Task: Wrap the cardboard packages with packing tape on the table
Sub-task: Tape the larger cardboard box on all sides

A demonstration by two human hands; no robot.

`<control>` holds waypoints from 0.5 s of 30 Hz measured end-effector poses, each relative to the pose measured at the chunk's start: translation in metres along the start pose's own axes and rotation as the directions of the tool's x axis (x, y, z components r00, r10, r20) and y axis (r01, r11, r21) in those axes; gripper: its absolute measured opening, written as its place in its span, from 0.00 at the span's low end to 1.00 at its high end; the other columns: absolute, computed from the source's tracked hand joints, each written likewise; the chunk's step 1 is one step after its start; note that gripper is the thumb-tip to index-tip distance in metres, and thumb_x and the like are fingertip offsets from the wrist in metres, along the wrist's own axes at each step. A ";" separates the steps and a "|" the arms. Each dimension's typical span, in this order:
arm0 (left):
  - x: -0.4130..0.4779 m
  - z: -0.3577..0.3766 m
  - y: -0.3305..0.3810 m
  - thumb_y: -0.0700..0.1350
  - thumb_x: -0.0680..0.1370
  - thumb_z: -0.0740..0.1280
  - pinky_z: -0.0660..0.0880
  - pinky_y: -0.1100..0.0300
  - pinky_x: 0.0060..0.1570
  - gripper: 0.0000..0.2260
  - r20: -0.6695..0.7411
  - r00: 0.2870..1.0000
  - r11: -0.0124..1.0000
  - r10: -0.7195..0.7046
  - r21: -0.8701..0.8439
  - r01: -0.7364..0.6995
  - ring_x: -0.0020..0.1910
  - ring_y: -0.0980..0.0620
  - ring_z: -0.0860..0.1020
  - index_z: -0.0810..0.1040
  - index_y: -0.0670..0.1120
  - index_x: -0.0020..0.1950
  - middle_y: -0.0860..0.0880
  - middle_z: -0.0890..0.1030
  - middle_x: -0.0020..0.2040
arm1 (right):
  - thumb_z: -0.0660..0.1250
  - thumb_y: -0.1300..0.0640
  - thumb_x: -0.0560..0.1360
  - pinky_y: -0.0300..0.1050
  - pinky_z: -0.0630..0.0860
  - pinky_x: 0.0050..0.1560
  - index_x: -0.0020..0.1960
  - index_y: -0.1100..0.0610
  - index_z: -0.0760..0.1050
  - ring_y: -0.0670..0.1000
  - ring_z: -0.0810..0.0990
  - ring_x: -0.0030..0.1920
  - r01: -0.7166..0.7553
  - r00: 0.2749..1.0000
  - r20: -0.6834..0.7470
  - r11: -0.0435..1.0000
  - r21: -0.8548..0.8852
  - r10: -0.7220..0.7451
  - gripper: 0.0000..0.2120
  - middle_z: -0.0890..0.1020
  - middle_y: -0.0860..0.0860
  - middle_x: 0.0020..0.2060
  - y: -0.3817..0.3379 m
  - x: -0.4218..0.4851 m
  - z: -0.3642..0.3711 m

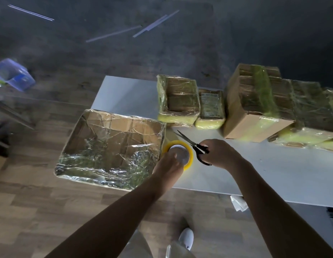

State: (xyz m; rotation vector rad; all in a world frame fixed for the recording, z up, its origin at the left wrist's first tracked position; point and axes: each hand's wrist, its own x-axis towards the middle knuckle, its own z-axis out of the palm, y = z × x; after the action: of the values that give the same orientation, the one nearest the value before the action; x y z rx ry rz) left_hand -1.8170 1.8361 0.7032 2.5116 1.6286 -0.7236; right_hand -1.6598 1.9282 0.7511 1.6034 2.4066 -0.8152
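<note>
Head view: my left hand (167, 164) grips the tape roll (182, 154), my right hand (220, 153) holds scissors (194, 144). Cutting step: I must close blades across its strip.

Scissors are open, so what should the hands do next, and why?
Probably snip the tape. The right hand holds the scissors with blades open, pointing at the gap between the tape roll, gripped by the left hand, and the big wrapped box. A strip seems to stretch there, though faintly.
</note>
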 end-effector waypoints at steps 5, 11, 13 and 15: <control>0.001 0.006 -0.001 0.39 0.74 0.65 0.70 0.56 0.44 0.08 -0.086 0.996 0.999 0.032 -0.038 -0.035 0.55 0.45 0.76 0.80 0.46 0.52 0.49 0.83 0.46 | 0.67 0.45 0.66 0.41 0.65 0.31 0.34 0.54 0.72 0.50 0.74 0.35 0.029 0.997 0.072 0.972 -0.235 -0.012 0.13 0.76 0.49 0.32 -0.016 0.010 -0.016; 0.003 0.006 -0.004 0.43 0.61 0.76 0.69 0.62 0.34 0.08 -0.137 0.990 0.996 0.045 -0.075 -0.055 0.39 0.50 0.79 0.79 0.49 0.35 0.53 0.79 0.29 | 0.66 0.48 0.66 0.38 0.61 0.30 0.33 0.55 0.69 0.51 0.71 0.32 0.031 0.997 0.071 0.915 -0.403 -0.002 0.11 0.72 0.49 0.29 -0.053 0.020 -0.018; 0.001 0.004 -0.004 0.42 0.65 0.74 0.69 0.60 0.36 0.06 -0.162 0.985 0.994 0.065 -0.075 -0.078 0.42 0.48 0.78 0.79 0.48 0.39 0.51 0.80 0.33 | 0.66 0.51 0.68 0.37 0.60 0.30 0.34 0.54 0.68 0.49 0.70 0.31 0.031 0.997 0.071 0.882 -0.469 0.003 0.10 0.72 0.48 0.30 -0.064 0.023 -0.019; 0.001 0.005 -0.003 0.38 0.75 0.64 0.69 0.55 0.43 0.06 -0.152 0.985 0.993 0.075 -0.083 -0.089 0.52 0.45 0.76 0.77 0.44 0.50 0.48 0.82 0.44 | 0.66 0.55 0.69 0.37 0.59 0.29 0.34 0.54 0.66 0.46 0.68 0.30 0.012 0.997 0.067 0.854 -0.519 0.028 0.09 0.71 0.48 0.32 -0.071 0.026 -0.022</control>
State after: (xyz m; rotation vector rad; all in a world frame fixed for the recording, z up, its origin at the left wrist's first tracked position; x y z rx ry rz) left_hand -1.8208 1.8368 0.6992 2.6059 1.5506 -0.4536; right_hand -1.7304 1.9399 0.7847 1.3342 2.2920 -0.1748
